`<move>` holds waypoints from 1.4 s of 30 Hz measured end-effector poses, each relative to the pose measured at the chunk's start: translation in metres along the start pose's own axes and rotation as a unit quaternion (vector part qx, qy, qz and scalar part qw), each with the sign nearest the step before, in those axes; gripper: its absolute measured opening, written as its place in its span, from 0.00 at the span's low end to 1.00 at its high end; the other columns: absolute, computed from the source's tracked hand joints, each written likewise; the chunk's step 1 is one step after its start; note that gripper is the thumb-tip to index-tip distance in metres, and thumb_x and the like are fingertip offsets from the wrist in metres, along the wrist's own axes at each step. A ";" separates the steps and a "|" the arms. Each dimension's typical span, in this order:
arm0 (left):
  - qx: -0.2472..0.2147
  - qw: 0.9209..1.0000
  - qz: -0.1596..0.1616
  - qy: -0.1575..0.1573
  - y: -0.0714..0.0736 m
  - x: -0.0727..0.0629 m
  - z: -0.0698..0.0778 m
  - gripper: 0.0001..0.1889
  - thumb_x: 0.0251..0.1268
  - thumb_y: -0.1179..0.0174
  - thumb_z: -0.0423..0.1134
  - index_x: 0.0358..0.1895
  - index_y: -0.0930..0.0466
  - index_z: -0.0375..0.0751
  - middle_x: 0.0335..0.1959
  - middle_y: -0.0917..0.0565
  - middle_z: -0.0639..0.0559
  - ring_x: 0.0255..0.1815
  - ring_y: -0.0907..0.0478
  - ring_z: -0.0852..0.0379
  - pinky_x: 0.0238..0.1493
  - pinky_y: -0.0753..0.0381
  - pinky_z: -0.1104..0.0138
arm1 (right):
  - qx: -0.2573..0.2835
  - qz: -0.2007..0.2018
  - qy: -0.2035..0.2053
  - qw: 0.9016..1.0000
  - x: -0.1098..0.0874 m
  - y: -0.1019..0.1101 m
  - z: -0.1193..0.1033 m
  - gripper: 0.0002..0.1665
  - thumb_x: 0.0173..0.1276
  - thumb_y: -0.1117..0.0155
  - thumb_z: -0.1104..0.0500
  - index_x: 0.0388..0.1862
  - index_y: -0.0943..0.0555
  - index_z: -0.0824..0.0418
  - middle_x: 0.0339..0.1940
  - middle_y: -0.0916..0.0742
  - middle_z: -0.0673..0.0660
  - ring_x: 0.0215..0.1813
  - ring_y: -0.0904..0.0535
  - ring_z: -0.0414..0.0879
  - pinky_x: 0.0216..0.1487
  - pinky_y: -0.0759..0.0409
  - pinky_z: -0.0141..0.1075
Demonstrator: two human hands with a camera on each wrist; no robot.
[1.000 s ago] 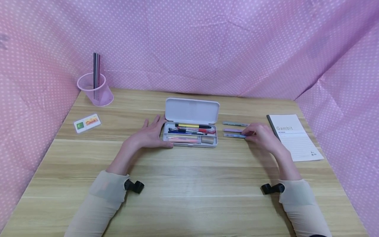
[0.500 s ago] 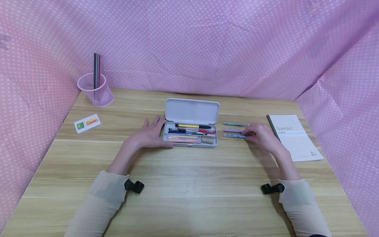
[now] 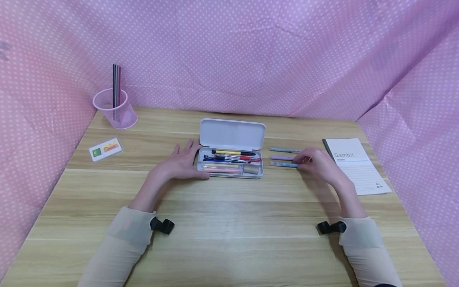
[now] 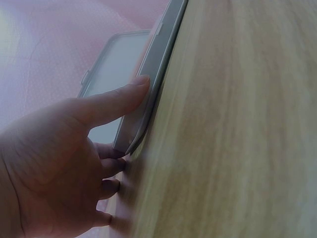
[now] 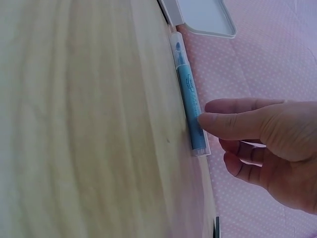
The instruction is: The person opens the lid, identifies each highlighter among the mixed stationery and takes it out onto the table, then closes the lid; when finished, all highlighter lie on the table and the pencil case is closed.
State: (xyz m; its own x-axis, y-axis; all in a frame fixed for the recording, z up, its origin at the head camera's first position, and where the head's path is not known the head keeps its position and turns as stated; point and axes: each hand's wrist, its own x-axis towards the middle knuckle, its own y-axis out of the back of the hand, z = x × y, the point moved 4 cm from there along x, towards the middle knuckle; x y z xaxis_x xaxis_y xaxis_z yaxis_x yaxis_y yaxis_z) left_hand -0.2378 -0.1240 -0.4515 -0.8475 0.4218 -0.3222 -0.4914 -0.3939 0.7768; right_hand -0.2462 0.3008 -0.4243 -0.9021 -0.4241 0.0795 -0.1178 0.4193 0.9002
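Fingers of the right hand (image 3: 318, 166) pinch the blue marker (image 5: 188, 91), three o'clock from the pencil case (image 3: 232, 134); the left hand (image 3: 179, 164), fingers apart, touches that case's nine-o'clock end; we judge tight spacing could knock the purple pen (image 3: 281, 158) askew

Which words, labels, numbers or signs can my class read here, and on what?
"Gambit", on the white paper notebook with a dark spine.
Too small to read: the notebook's print below that and in its bottom corner.
Too blurred: lettering on the slim blue plastic marker with a clear cap.
Nothing else is readable.
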 end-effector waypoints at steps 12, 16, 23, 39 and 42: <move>-0.001 1.000 0.005 0.001 0.001 0.000 -0.001 0.65 0.55 0.30 0.67 0.85 0.63 0.45 0.86 0.62 0.33 0.88 0.68 0.37 0.84 0.76 0.38 | 0.025 0.039 0.021 0.999 0.011 -0.004 -0.032 0.10 0.68 0.30 0.65 0.48 0.11 0.62 0.43 0.08 0.60 0.40 0.14 0.49 0.40 0.16 0.36; 0.000 1.000 0.005 0.001 0.001 -0.001 0.000 0.64 0.55 0.30 0.67 0.85 0.62 0.45 0.86 0.61 0.34 0.88 0.68 0.37 0.84 0.75 0.38 | 0.053 0.037 0.043 0.997 0.022 -0.015 -0.063 0.14 0.68 0.30 0.65 0.52 0.13 0.62 0.46 0.09 0.60 0.42 0.13 0.49 0.44 0.12 0.42; -0.004 1.000 0.005 -0.004 0.001 -0.001 0.000 0.64 0.55 0.30 0.67 0.85 0.62 0.46 0.86 0.60 0.33 0.88 0.68 0.37 0.84 0.76 0.37 | 0.116 0.008 0.091 0.989 0.044 -0.034 -0.109 0.17 0.70 0.32 0.66 0.57 0.15 0.63 0.48 0.10 0.60 0.46 0.13 0.46 0.48 0.11 0.40; 0.006 1.000 0.002 -0.008 0.002 -0.002 0.001 0.63 0.56 0.31 0.68 0.84 0.61 0.43 0.86 0.61 0.32 0.87 0.67 0.35 0.84 0.74 0.36 | 0.100 -0.038 0.133 0.985 0.063 -0.070 -0.163 0.22 0.69 0.28 0.58 0.62 0.16 0.56 0.52 0.13 0.55 0.50 0.15 0.45 0.52 0.13 0.41; 0.001 1.000 0.001 -0.006 0.000 -0.001 0.001 0.64 0.55 0.31 0.68 0.84 0.61 0.43 0.85 0.61 0.30 0.87 0.66 0.34 0.83 0.73 0.35 | 0.070 -0.053 0.131 0.987 0.060 -0.077 -0.161 0.21 0.70 0.29 0.56 0.61 0.15 0.53 0.52 0.12 0.51 0.51 0.16 0.43 0.54 0.14 0.40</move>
State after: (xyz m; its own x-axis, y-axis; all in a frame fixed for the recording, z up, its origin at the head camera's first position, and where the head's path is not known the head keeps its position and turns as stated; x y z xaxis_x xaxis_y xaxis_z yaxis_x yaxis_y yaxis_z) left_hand -0.2369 -0.1230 -0.4509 -0.8465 0.4303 -0.3136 -0.4885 -0.3931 0.7790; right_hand -0.2247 0.1139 -0.4197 -0.7449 -0.6577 0.1126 -0.2795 0.4607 0.8424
